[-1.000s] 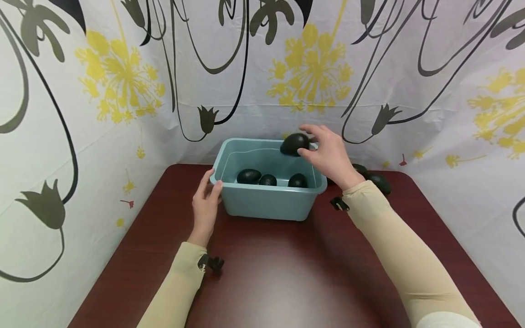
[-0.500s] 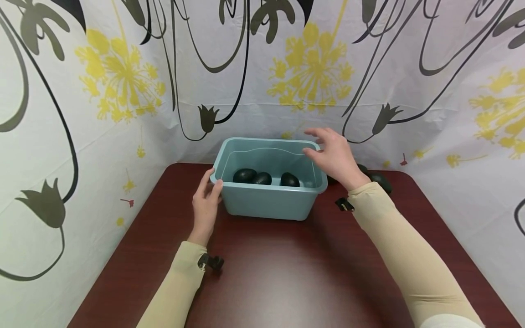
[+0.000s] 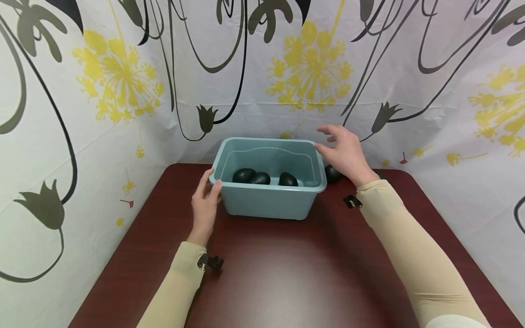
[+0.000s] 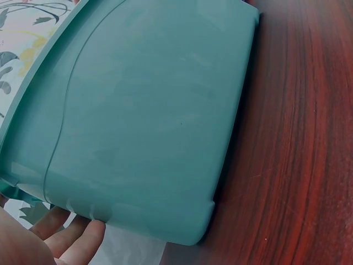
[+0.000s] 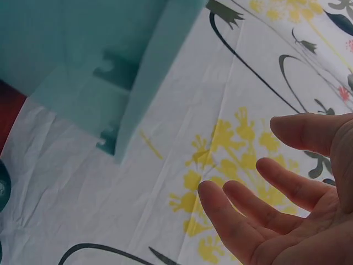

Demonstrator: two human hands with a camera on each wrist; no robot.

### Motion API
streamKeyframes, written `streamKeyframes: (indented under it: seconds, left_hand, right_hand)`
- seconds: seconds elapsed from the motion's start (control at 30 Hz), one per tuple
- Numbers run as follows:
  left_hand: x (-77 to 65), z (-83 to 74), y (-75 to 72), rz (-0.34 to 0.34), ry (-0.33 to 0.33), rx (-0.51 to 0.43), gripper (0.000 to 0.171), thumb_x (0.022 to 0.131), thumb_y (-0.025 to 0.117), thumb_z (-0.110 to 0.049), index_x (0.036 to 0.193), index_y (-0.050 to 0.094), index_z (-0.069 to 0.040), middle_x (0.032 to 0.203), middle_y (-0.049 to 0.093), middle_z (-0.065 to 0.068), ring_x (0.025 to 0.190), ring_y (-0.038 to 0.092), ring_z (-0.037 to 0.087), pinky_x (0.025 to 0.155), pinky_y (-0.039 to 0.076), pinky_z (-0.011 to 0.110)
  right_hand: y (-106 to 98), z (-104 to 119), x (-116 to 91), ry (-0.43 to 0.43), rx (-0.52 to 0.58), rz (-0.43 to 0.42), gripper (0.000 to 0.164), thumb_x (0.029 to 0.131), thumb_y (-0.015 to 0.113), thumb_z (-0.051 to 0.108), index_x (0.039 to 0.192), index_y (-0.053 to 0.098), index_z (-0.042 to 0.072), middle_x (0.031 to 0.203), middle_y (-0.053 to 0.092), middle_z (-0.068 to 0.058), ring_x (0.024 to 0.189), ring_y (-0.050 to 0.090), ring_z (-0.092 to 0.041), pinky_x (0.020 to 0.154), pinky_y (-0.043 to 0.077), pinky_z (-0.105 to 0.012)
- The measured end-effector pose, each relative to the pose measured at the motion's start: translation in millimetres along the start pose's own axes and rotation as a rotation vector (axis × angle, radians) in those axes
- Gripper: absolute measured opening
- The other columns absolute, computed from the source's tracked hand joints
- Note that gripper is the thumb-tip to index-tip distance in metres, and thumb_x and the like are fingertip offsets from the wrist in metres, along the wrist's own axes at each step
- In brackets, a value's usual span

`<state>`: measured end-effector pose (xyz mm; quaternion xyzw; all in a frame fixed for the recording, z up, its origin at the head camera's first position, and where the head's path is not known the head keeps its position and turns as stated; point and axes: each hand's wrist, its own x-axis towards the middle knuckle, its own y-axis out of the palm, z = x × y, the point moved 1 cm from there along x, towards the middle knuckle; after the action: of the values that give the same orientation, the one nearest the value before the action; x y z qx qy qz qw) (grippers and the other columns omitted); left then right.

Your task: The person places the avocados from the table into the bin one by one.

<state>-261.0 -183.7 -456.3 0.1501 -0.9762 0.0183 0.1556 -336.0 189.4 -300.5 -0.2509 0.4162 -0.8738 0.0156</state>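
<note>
A light blue plastic bin (image 3: 268, 202) stands on the table with dark, nearly black avocados inside. Three show above its front wall, one of them a right-hand avocado (image 3: 288, 179). My left hand (image 3: 204, 205) holds the bin's front left corner, thumb at the front rim and fingers round the side. In the left wrist view its fingertips (image 4: 95, 229) touch the outer wall under the rim. My right hand (image 3: 346, 152), holding nothing, hovers at the right rim with fingers spread. Below it, beside the bin, lies another avocado (image 3: 333, 174), partly covered by the hand.
The dark red wooden table (image 3: 262, 273) reaches back to a white cloth (image 3: 246, 91) with yellow and grey flower print, which hangs behind and on both sides. A dark shape (image 3: 381, 174), mostly hidden, shows behind the right sleeve.
My right hand has let go of an avocado over the bin and moved right, past the rim. The avocados in the bin have shifted slightly left. The left hand stays in place.
</note>
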Motion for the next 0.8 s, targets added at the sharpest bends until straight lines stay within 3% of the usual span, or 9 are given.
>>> streamKeyframes:
  seconds: [0.27, 0.53, 0.8]
  left_hand:
    - [-1.0, -0.2, -1.2, 0.004, -0.004, 0.008, 0.053, 0.094, 0.067, -0.051, 0.144, 0.051, -0.044, 0.139, 0.056, 0.001, 0.117, 0.059, 0.023, 0.095, 0.051, 0.053]
    - [0.4, 0.4, -1.4, 0.015, -0.018, 0.008, 0.053, 0.098, 0.066, -0.042, 0.148, 0.049, -0.037, 0.143, 0.053, 0.009, 0.119, 0.057, 0.026, 0.096, 0.050, 0.052]
    - [-11.6, -32.0, 1.1, 0.020, -0.036, 0.015, 0.054, 0.100, 0.064, -0.037, 0.150, 0.048, -0.028, 0.144, 0.052, 0.016, 0.119, 0.057, 0.027, 0.097, 0.049, 0.051]
  right_hand:
    - [0, -18, 2, 0.039, -0.023, -0.019, 0.048, 0.097, 0.067, 0.028, 0.142, 0.056, 0.016, 0.135, 0.058, -0.013, 0.116, 0.059, -0.036, 0.094, 0.047, -0.055]
    - [3, -39, 4, 0.075, -0.030, -0.017, 0.049, 0.096, 0.067, 0.024, 0.143, 0.056, 0.015, 0.134, 0.058, -0.018, 0.115, 0.059, -0.039, 0.093, 0.048, -0.056]
    - [8, -58, 4, 0.122, -0.038, 0.002, 0.049, 0.096, 0.067, 0.024, 0.142, 0.055, 0.011, 0.132, 0.059, -0.021, 0.113, 0.060, -0.040, 0.092, 0.047, -0.058]
